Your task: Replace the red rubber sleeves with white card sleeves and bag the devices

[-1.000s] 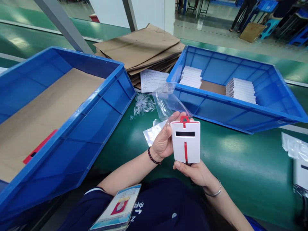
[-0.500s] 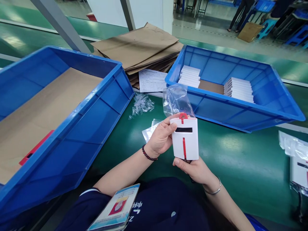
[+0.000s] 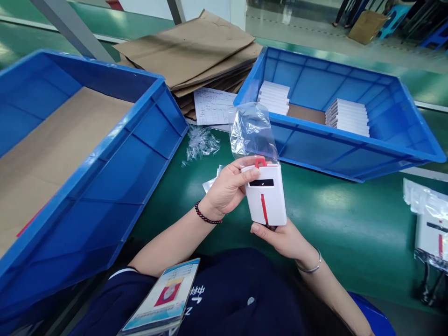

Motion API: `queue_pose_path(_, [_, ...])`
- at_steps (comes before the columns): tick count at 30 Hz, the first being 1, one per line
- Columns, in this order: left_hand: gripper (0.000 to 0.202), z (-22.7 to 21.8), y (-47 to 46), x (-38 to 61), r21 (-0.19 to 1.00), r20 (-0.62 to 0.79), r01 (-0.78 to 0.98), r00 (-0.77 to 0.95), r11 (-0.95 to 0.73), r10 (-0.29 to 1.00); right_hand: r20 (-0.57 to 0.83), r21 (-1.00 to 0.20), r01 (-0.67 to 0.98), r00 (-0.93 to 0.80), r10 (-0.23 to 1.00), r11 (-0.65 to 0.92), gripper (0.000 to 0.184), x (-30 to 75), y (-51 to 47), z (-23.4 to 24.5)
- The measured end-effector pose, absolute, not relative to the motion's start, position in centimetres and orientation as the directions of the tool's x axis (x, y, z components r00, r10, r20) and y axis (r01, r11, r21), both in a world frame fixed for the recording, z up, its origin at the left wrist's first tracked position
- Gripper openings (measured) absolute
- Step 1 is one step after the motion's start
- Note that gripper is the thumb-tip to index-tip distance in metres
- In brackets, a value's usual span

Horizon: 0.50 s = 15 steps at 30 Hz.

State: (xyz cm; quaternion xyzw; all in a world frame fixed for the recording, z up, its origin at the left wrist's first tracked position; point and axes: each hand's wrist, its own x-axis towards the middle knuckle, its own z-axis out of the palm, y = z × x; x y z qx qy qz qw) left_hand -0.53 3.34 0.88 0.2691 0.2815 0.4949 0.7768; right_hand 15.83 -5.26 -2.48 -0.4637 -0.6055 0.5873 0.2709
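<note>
A flat white device [image 3: 272, 200] with a black window, a red stripe and a red loop on top is held over the green table between my two hands. My left hand [image 3: 229, 186] is closed on its upper left corner, thumb on the front face. From below, my right hand [image 3: 275, 235] grips its lower edge, with the fingers mostly hidden behind it. A clear plastic bag [image 3: 252, 130] stands up behind the device's top, by my left fingers; its lower part is hidden. Partly behind my left hand lie more clear bags [image 3: 209, 185].
A large blue bin [image 3: 140, 144] lined with cardboard stands at left. Another blue bin [image 3: 315, 149] holds stacks of white parts [image 3: 346, 116]. Between them are brown cardboard sheets [image 3: 196, 46], a printed paper [image 3: 213, 106] and small clear pieces [image 3: 201, 142]. Bagged devices [image 3: 432, 233] lie at right.
The view has shifted slightly, so the bins appear higher. The white device has tilted a little in my hands, and a small mark now shows in its black window. Both hands keep their hold.
</note>
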Motion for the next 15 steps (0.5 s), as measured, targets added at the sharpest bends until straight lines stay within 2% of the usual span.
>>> queue_pose_path(8, [0.034,1.1,4.0,-1.0,0.722,-0.218,-0.550,0.394,0.419,0.893,-0.243,-0.939,0.328,-0.419,0.875,-0.103,0.030,16.9,-5.4,-2.1])
queue_pose_path(15, [0.031,1.1,4.3,-1.1,0.749,-0.181,-0.519,0.439,0.413,0.880,-0.253,-0.919,0.387,-0.428,0.868,-0.077,0.027,17.8,-5.3,-1.7])
